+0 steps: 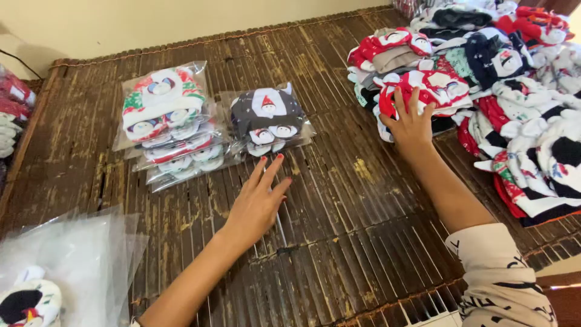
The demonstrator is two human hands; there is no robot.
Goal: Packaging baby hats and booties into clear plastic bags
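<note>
Socks, a big loose heap of red, white, navy and green festive knit pairs (514, 91), cover the right end of the dark slatted bamboo surface (339, 200). Soft, light and floppy by the look; likely best pinched at a folded edge or scooped as a whole pair. Right hand (411, 124), fingers spread, presses onto a red-and-white pair (433, 85) at the heap's near edge, not closed around it. Two stacks of clear plastic packets of socks (181, 121) sit mid-surface, probably slippery. Empty clear bags (78, 254) lie front left. Left hand (260, 203) rests flat and open on the surface, fingertips just below the dark-grey packet (269, 118), holding nothing.
</note>
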